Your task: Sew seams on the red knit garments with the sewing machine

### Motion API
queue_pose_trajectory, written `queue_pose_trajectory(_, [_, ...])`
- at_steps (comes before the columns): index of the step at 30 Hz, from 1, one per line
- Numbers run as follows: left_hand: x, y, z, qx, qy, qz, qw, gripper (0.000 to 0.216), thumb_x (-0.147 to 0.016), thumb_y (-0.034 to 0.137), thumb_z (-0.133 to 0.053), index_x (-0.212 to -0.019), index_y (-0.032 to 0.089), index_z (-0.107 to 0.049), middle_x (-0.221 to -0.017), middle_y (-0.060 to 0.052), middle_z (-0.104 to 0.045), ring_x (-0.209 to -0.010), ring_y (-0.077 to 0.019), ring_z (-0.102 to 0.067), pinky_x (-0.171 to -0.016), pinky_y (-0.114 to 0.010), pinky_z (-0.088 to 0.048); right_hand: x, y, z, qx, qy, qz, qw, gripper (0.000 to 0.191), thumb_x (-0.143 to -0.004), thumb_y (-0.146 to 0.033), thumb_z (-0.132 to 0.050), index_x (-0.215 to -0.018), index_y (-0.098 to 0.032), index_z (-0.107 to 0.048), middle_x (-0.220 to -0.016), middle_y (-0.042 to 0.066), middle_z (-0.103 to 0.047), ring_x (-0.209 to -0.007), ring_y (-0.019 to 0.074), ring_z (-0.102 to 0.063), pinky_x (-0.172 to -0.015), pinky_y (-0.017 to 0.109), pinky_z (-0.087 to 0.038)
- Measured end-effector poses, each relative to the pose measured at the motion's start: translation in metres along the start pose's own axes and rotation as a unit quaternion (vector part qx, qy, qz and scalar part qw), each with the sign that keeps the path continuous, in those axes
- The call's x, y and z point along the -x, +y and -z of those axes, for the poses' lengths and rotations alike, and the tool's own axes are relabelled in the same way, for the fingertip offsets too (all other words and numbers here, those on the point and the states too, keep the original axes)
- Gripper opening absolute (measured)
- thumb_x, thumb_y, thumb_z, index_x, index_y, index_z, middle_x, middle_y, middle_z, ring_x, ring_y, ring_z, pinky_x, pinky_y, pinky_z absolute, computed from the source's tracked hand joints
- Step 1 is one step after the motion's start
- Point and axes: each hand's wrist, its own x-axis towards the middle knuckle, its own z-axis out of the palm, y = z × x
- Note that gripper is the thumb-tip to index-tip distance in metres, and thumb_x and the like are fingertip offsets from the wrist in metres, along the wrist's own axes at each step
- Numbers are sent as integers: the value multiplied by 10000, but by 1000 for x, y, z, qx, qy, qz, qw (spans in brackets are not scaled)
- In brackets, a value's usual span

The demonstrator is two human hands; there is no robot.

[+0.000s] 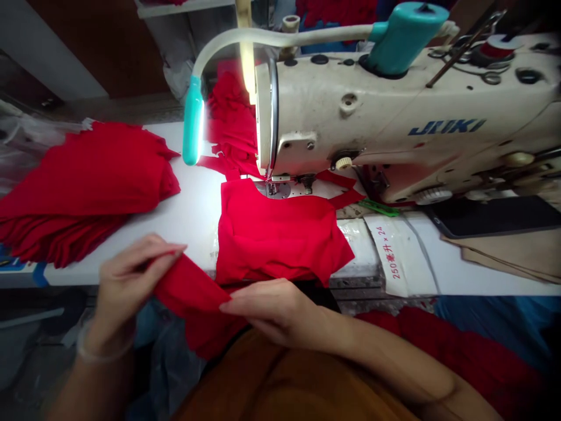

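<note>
Between my two hands a piece of red fabric (193, 286) is stretched at its upper edge, in front of the table's near edge. My left hand (131, 275) pinches one corner between thumb and fingers. The other end of that edge is pinched by my right hand (276, 310). The lower part of the piece hangs toward my lap. Just beyond, a cut red fabric panel (276, 234) lies on the table with its curved edge close to the presser foot (274, 188) of a white sewing machine (342, 99).
A thick stack of red fabric pieces (87, 175) lies at the left. More red fabric (232, 111) is heaped behind the needle. A lit turquoise lamp (191, 120) hangs beside the machine head. Green thread snips (379, 207) and a black phone (495, 216) lie at the right.
</note>
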Motion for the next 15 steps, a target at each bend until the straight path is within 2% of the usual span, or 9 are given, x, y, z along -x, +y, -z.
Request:
queue_pose_trajectory(2, [-47, 9, -8, -88, -62, -136, 985, 178, -913, 196, -662, -1030, 276, -770, -891, 9, -674, -794, -121, -614, -714, -246, -476, -9, 4, 11, 153, -3, 60, 986, 327, -1008, -126, -420, -1265, -138, -622, -1203, 96, -707, -1159, 146, -650, -1032, 273, -527])
queue_pose_trajectory(4, [-90, 4, -39, -118, -152, -209, 959, 161, -958, 282, -621, -1025, 235, -760, -953, -18, -699, -849, -139, -635, -781, -268, -488, -9, 15, 27, 286, 8, 69, 956, 371, -1009, -98, -382, -1305, -141, -601, -1200, 106, -703, -1184, 178, -639, -1052, 346, -529])
queue_pose_trajectory(5, [-108, -4, -60, -118, -186, -233, 947, 199, -962, 345, -615, -979, 208, -759, -910, -26, -704, -832, -149, -636, -789, -278, -491, -6, 23, 35, 336, 13, 62, 940, 378, -1003, -83, -379, -1298, -137, -608, -1162, 119, -711, -1151, 199, -654, -1019, 372, -546])
queue_pose_trajectory(8, [-142, -36, -122, -91, -232, -224, 942, 299, -933, 416, -648, -852, 137, -718, -812, -51, -698, -757, -158, -634, -726, -259, -480, 8, 51, 54, 445, 24, -5, 895, 321, -989, -72, -408, -1149, -121, -682, -957, 134, -711, -905, 206, -681, -821, 352, -573])
queue_pose_trajectory(10, [-149, -53, -149, -78, -251, -217, 940, 272, -919, 383, -674, -826, 130, -708, -795, -53, -703, -748, -160, -640, -718, -250, -467, 17, 67, 60, 485, 14, -44, 873, 293, -992, -92, -422, -1038, -122, -710, -855, 115, -678, -796, 188, -635, -738, 326, -545])
queue_pose_trajectory(12, [-150, -61, -161, -74, -267, -210, 938, 226, -907, 345, -694, -834, 132, -719, -780, -46, -708, -746, -164, -651, -714, -245, -455, 24, 77, 62, 493, 7, -57, 868, 291, -992, -98, -424, -1030, -120, -711, -847, 108, -662, -792, 187, -598, -737, 323, -529])
queue_pose_trajectory(15, [-151, -60, -162, -71, -280, -201, 936, 193, -902, 326, -701, -896, 139, -746, -837, -54, -732, -804, -182, -680, -733, -247, -457, 28, 83, 63, 469, 20, -45, 882, 281, -984, -89, -433, -1108, -107, -685, -909, 111, -667, -842, 195, -585, -793, 332, -529])
